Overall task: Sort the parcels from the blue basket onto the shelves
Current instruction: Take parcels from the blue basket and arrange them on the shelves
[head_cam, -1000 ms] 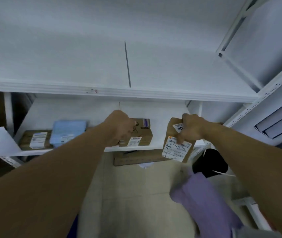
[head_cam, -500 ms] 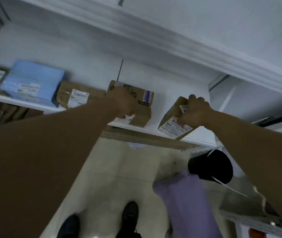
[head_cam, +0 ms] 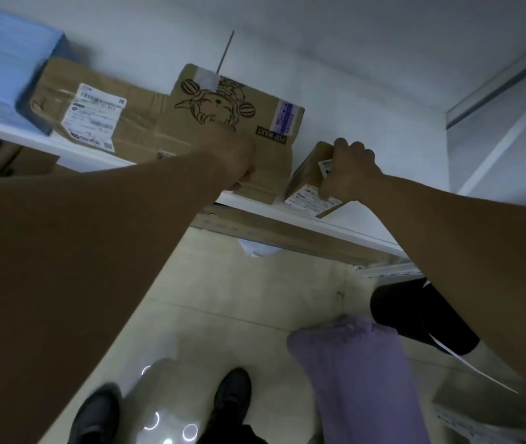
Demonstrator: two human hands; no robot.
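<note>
Hands gripping: left hand point(head_cam: 237, 161) on printed carton point(head_cam: 223, 100), right hand point(head_cam: 349, 176) on small parcel point(head_cam: 306, 174) alongside.

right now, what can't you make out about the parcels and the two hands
Head view:
Fingers of the left hand: hidden behind its own back, against the printed brown cardboard box; grip unclear.
Label on the small brown cardboard box: partly covered by the right hand gripping it, print too small.
The light blue box: blurred, cut by the left edge.

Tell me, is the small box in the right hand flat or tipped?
Tipped: the right hand grips the small box, its edges askew to the shelf.
</note>
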